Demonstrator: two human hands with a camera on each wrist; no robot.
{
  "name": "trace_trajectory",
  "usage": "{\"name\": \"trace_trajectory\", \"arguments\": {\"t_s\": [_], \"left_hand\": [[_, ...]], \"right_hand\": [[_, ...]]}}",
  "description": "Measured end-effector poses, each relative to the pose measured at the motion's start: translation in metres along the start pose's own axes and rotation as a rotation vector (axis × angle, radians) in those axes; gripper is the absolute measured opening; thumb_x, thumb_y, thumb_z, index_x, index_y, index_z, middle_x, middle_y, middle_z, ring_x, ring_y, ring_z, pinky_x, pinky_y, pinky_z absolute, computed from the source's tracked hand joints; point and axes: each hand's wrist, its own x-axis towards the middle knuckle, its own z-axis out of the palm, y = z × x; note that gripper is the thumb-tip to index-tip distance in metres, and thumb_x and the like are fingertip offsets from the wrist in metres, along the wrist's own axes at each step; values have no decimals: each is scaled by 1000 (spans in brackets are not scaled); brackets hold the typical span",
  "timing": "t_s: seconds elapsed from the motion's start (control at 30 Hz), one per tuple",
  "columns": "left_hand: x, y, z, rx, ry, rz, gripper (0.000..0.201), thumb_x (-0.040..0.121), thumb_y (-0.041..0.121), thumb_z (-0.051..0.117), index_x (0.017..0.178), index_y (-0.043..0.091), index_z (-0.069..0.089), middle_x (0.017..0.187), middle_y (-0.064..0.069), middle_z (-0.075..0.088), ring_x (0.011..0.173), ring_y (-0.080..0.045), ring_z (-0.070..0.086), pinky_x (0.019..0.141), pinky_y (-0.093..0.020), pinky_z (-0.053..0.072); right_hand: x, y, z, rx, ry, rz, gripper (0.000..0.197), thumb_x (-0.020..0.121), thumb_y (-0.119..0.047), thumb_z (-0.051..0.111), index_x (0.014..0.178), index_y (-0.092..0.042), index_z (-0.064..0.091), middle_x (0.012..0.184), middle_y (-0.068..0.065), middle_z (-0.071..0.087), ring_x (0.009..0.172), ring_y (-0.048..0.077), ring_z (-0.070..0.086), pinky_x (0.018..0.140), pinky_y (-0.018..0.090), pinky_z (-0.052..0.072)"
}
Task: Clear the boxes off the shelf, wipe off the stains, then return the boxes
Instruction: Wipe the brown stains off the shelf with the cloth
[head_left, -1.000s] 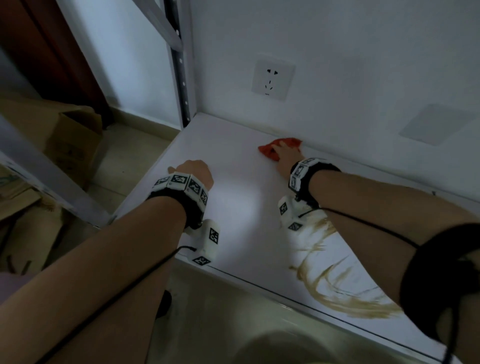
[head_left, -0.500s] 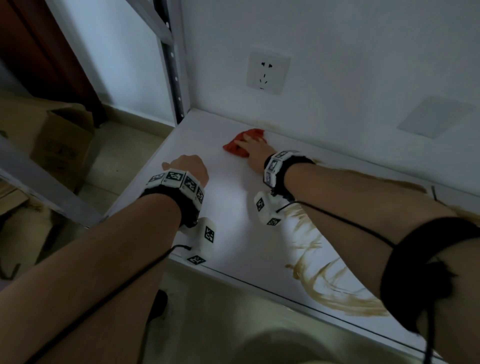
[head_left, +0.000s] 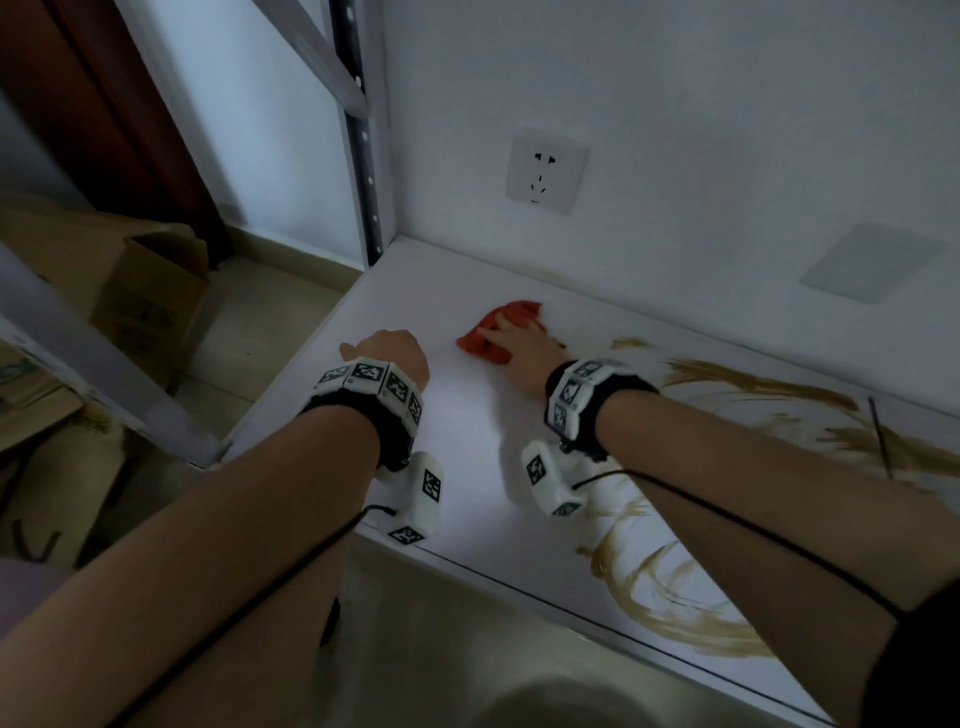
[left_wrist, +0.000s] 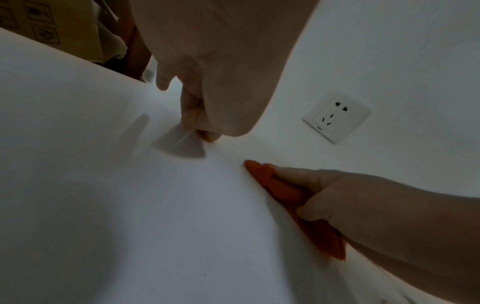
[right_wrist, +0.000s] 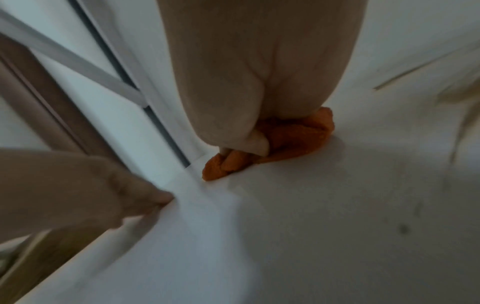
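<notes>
The white shelf (head_left: 467, 441) holds no boxes. Brown smeared stains (head_left: 675, 613) cover its right half, and more streaks (head_left: 753, 384) run along the back. My right hand (head_left: 519, 338) holds a bunched orange-red cloth (head_left: 511, 314) down on the shelf near the back wall, left of the stains. The right wrist view shows the fingers (right_wrist: 249, 127) curled into the cloth (right_wrist: 293, 135). My left hand (head_left: 387, 351) is a fist with its knuckles (left_wrist: 202, 123) resting on the shelf near the left edge, holding nothing. The cloth (left_wrist: 285, 189) lies just to its right.
A cardboard box (head_left: 145, 291) stands on the floor to the left, behind a grey shelf post (head_left: 104, 374). The slotted rear upright (head_left: 363, 156) rises at the shelf's back left corner. A wall socket (head_left: 545, 171) sits above the cloth. The shelf's left half looks clean.
My right hand slid the cloth leftward along the back of the shelf, then slightly toward me. The left fist stayed in place.
</notes>
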Motion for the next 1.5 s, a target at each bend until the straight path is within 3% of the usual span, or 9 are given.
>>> {"name": "trace_trajectory", "arguments": {"t_s": [0.3, 0.37, 0.5, 0.67, 0.87, 1.03, 1.1, 1.23, 1.5], "left_hand": [[1, -6, 2, -16, -85, 42, 36, 94, 11, 37, 124, 12, 57, 130, -12, 54, 120, -29, 51, 109, -45, 33], [1, -10, 6, 1, -93, 58, 39, 95, 10, 34, 131, 9, 50, 135, -13, 50, 125, -29, 47, 110, -50, 31], [-2, -12, 12, 32, -96, 52, 52, 100, 12, 30, 150, 9, 19, 150, -14, 32, 136, -30, 33, 114, -52, 23], [0, -9, 15, 15, -108, 40, 54, 99, 11, 29, 151, 8, 17, 149, -14, 33, 137, -29, 32, 114, -54, 20], [-5, -13, 12, 21, -89, 83, 52, 99, 13, 27, 151, 12, 19, 153, -7, 28, 139, -24, 29, 114, -55, 15], [-11, -15, 6, 14, 26, 104, 42, 96, 13, 35, 135, 16, 49, 141, -5, 47, 131, -22, 41, 117, -46, 14], [-14, -17, 4, 39, 41, 129, 40, 96, 13, 36, 133, 16, 51, 139, -5, 48, 130, -22, 42, 117, -45, 15], [-20, -21, 8, 143, 8, 159, 38, 96, 14, 35, 129, 17, 54, 138, -5, 49, 129, -22, 44, 116, -43, 17], [-30, -20, 11, 127, 3, 168, 39, 95, 16, 38, 130, 18, 53, 135, -3, 52, 126, -21, 48, 116, -43, 17]], "right_hand": [[-30, -9, 28, -28, -32, -338, 56, 90, -7, 54, 143, -19, 38, 156, 8, 22, 145, 27, 15, 116, 32, 5], [-26, 14, 20, -28, -11, -244, 56, 92, -8, 51, 145, -19, 35, 157, 8, 19, 145, 25, 15, 115, 29, 4], [-13, 51, 11, 16, 28, 45, 58, 96, -2, 35, 149, -24, 23, 159, 5, 8, 147, 28, 8, 120, 39, 3], [-15, 28, 7, -25, -47, 192, 63, 97, -8, 34, 151, -30, 11, 160, -1, -4, 146, 32, -1, 119, 47, 4], [-35, -19, 18, -98, -80, -97, 56, 99, -20, 40, 150, -28, 18, 160, 2, 2, 146, 32, 3, 118, 43, 4], [-49, -16, 33, 13, -45, -309, 53, 94, -16, 54, 144, -17, 37, 157, 5, 20, 146, 25, 13, 116, 28, 3], [-52, 1, 28, 36, -49, -254, 57, 92, -14, 56, 145, -15, 34, 157, 6, 19, 146, 25, 13, 116, 27, 3], [-48, 31, 12, -24, -120, 5, 63, 97, -17, 46, 151, -19, 12, 159, 6, -1, 147, 28, 3, 119, 42, 4], [-41, 1, 10, -15, -114, 190, 64, 96, -12, 38, 152, -26, 9, 160, -1, -6, 146, 33, -1, 118, 47, 7]]}}
